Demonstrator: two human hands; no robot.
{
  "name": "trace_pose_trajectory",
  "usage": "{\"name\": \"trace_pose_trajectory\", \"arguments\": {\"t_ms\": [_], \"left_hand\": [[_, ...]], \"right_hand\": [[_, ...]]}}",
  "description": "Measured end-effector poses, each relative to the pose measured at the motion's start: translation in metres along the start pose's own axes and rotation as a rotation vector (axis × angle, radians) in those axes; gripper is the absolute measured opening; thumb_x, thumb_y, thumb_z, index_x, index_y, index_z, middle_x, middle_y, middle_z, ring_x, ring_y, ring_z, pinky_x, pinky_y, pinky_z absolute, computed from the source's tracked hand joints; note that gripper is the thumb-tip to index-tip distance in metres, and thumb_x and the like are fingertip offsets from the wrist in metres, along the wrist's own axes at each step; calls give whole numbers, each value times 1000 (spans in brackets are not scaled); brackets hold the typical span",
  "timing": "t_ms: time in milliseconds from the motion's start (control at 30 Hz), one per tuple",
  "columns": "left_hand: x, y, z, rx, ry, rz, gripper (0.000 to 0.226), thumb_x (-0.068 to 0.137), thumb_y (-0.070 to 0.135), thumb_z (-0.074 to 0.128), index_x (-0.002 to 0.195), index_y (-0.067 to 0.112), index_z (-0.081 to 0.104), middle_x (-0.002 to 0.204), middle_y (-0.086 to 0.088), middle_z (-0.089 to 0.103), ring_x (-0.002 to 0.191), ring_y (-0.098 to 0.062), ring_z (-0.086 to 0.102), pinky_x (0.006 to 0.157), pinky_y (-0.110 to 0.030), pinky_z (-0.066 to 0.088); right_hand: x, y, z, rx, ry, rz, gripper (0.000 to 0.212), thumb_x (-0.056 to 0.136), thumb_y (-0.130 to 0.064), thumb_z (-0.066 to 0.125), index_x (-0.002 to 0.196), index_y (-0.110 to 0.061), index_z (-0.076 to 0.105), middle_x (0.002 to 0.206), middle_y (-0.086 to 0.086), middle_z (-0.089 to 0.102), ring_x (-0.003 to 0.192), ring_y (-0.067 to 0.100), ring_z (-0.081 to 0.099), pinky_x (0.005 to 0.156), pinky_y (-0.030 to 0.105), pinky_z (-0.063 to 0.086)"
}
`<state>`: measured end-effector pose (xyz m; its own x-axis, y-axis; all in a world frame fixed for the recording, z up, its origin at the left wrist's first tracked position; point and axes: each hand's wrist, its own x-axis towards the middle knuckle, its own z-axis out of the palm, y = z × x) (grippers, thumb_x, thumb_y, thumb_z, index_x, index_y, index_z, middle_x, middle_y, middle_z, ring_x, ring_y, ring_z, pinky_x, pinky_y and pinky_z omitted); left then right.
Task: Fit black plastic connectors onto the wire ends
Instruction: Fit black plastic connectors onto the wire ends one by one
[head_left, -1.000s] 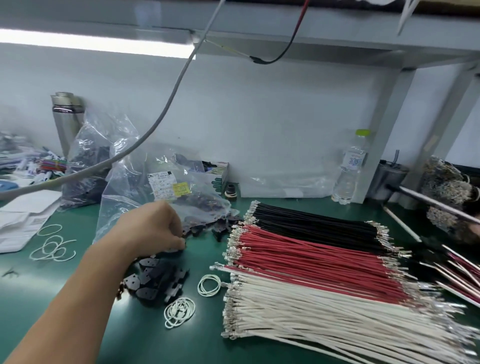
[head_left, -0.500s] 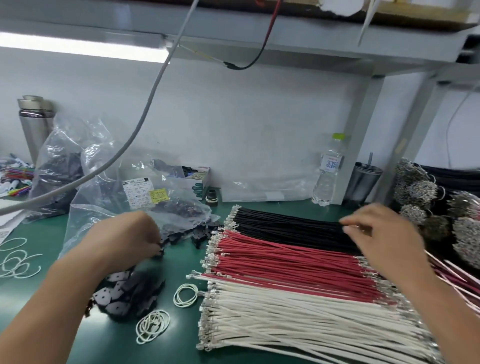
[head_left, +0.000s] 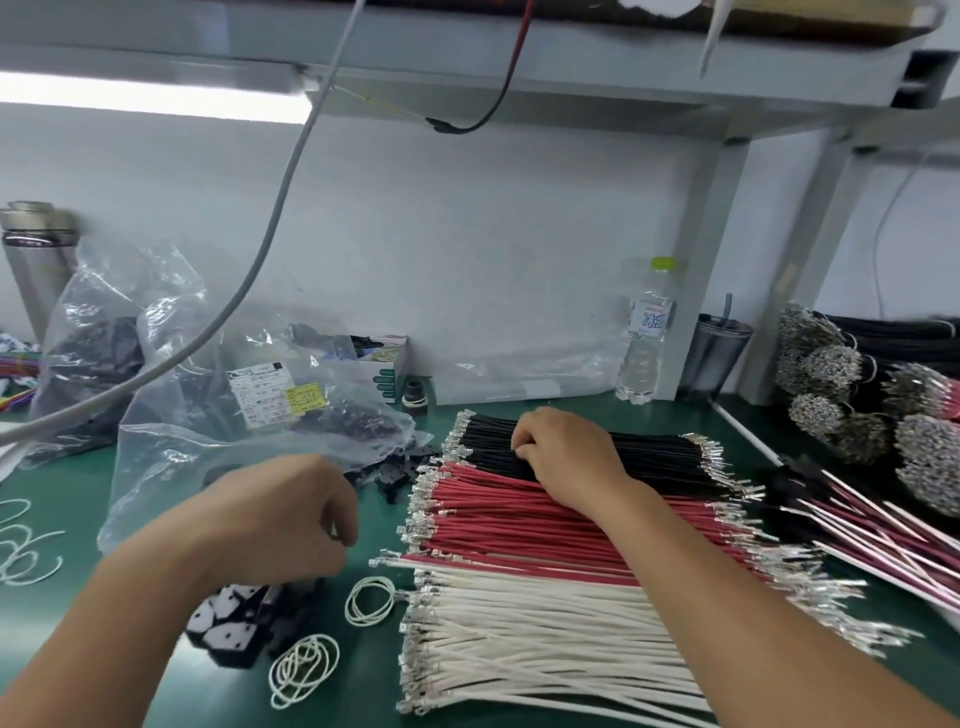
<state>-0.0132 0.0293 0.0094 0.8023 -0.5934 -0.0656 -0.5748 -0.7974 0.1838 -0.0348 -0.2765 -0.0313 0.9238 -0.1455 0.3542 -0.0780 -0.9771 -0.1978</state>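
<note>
Landmark here is the red wires (head_left: 545, 525), laid flat on the green mat (head_left: 78, 483) between the black wires (head_left: 649, 457) behind them and the white wires (head_left: 545, 639) in front. The right hand (head_left: 566, 457) sits on the black row, fingertips curled down into the strands, pinching at them. The left hand (head_left: 291, 519) hovers left of the red wires with fingers curled in; can't tell if it's got anything. Under it lies a loose pile of black connectors (head_left: 234, 623). Further left, a clear plastic bag (head_left: 171, 447) holds more dark connectors, some spilling out toward the red wires.
</note>
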Motion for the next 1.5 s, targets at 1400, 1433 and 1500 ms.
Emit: {"name": "trace_pose_trajectory", "arguments": {"t_ms": [1400,1433,1500], "left_hand": [[26,61,47,-1049,446,209,28,76,7,88,86,33,83,85,-2,77,76,-29,69,68,-34,60],[25,61,47,-1041,443,215,27,76,7,87,86,32,84,86,-3,76,76,-31,68,69,-37,60],[25,61,47,-1035,440,224,26,76,6,87,88,30,84,86,-5,74,77,-34,67,68,-39,59]], "right_hand": [[-94,-26,-46,452,309,-190,10,92,-21,72,96,-27,78,86,-17,57,83,8,60,71,20,46],[-94,-26,-46,459,298,-186,10,92,-20,72,96,-27,78,87,-16,58,83,9,60,72,22,48],[-94,-27,-46,476,291,-177,10,92,-19,72,96,-27,78,87,-16,58,84,9,60,73,24,48]]}}
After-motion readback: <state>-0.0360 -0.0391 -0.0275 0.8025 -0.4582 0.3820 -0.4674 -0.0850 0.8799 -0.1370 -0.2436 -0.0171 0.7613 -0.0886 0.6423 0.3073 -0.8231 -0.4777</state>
